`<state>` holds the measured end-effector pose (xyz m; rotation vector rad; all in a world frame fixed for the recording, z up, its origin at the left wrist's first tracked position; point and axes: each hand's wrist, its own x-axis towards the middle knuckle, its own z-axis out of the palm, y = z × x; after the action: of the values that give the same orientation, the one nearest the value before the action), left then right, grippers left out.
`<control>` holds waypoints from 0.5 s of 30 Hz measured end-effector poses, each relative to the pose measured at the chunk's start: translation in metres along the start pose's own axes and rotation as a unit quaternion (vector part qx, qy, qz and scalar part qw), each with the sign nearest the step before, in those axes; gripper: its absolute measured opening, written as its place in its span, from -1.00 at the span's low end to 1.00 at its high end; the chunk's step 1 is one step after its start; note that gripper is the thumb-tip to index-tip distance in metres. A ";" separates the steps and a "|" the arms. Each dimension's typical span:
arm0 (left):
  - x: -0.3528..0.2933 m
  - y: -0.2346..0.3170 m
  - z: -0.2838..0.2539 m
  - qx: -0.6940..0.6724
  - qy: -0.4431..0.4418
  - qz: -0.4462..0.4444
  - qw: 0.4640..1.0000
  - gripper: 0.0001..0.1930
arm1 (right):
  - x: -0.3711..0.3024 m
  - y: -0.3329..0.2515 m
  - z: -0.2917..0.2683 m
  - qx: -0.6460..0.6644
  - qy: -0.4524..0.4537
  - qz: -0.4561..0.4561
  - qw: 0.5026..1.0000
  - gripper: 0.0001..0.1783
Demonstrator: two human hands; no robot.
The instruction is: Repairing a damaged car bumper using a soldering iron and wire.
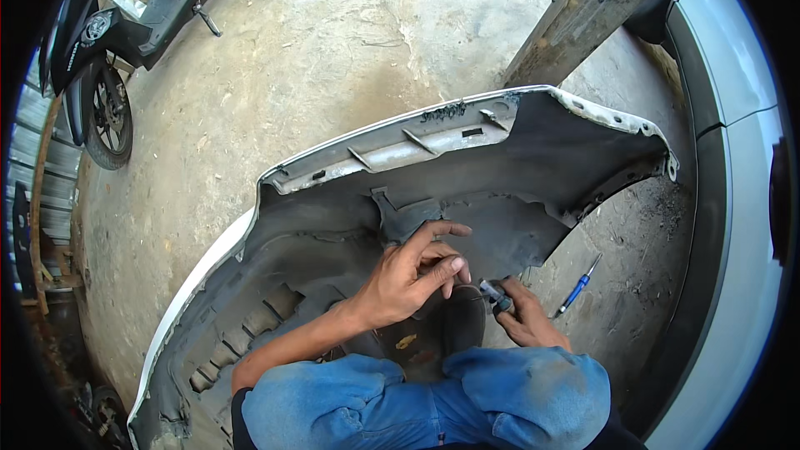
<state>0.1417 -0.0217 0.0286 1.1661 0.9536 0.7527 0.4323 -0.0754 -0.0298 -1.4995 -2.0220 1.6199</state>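
A large car bumper [400, 215] lies in front of me, its dark inner side facing up and its pale rim [204, 271] curving round to the left. Over its inner face hovers my left hand [412, 279], the index finger stretched out and the other fingers loosely bent, with nothing visible in them. My right hand [529, 317], beside my knee, has its fingers closed around a small dark bottle with a clear, pale end [493, 293]. What the bottle contains cannot be made out. A blue-handled pen-like tool with a thin metal tip [577, 290] rests on the floor to the right.
Along the right side stands a light-coloured car [733, 200]. A square post [583, 12] rises just beyond the bumper. At the far left a black motorbike [108, 58] is parked on the concrete floor [333, 42]. My jeans-covered knees [533, 392] are close to the bumper.
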 end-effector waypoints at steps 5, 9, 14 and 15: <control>0.020 0.017 0.001 -0.017 0.006 0.067 0.998 -0.77 | 0.011 -0.079 -0.038 0.063 0.110 -0.051 0.991 -0.08; 0.021 0.038 0.012 -0.105 0.033 0.044 0.993 -0.77 | 0.029 -0.089 -0.043 -0.010 0.174 -0.160 0.972 0.01; 0.016 0.029 0.021 -0.128 0.041 0.073 0.988 -0.76 | 0.030 -0.083 -0.034 -0.049 0.209 -0.163 0.963 0.03; 0.014 0.026 0.020 -0.130 0.044 0.072 0.988 -0.75 | 0.031 -0.083 -0.033 -0.060 0.211 -0.169 0.961 0.03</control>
<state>0.1660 -0.0109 0.0527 0.9861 0.8212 1.0217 0.3891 -0.0238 0.0360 -1.3034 -2.0119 0.9685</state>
